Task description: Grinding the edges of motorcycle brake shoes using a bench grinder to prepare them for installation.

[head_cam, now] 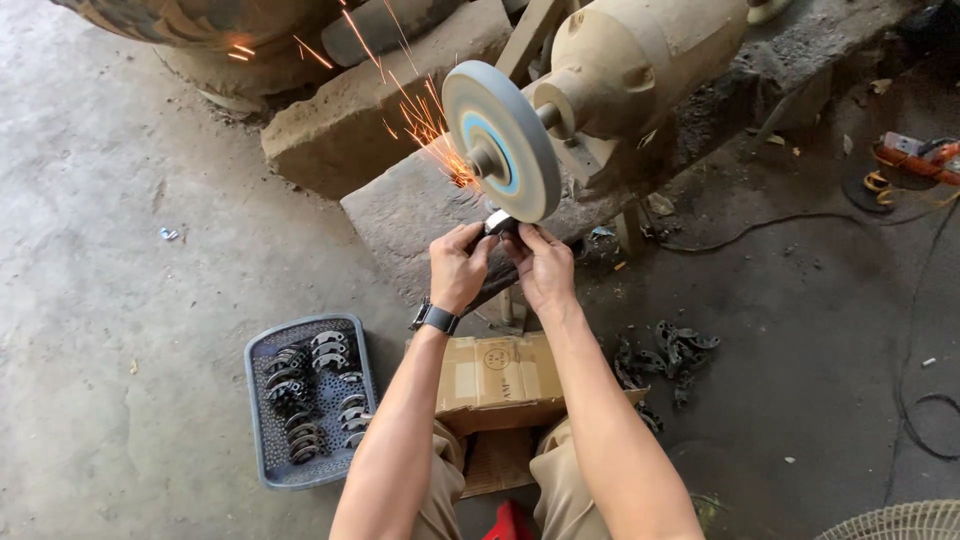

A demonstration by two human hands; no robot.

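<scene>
The person's left hand (457,266) and right hand (545,266) are both closed around a small shiny metal piece (497,222), pinching it between fingers and thumbs from either side. The piece is pressed against the lower rim of a round grey grinding wheel with a blue centre ring (502,140), and a spray of orange sparks (425,120) flies up and to the left from the wheel. The wheel sits on the shaft of a dusty beige bench grinder motor (640,60), which stands on a rough, dirt-caked bench (420,210). A black wristwatch (436,318) is on the left wrist. Below the forearms lies a brown cardboard box (497,380). To the left of it, on the concrete floor (110,250), is a grey perforated plastic basket (262,420) filled with curved metal parts (312,392). To the right of the box lies a loose pile of dark curved metal parts (665,360). An orange power tool (920,158) with a black cable lies well apart at the far right
</scene>
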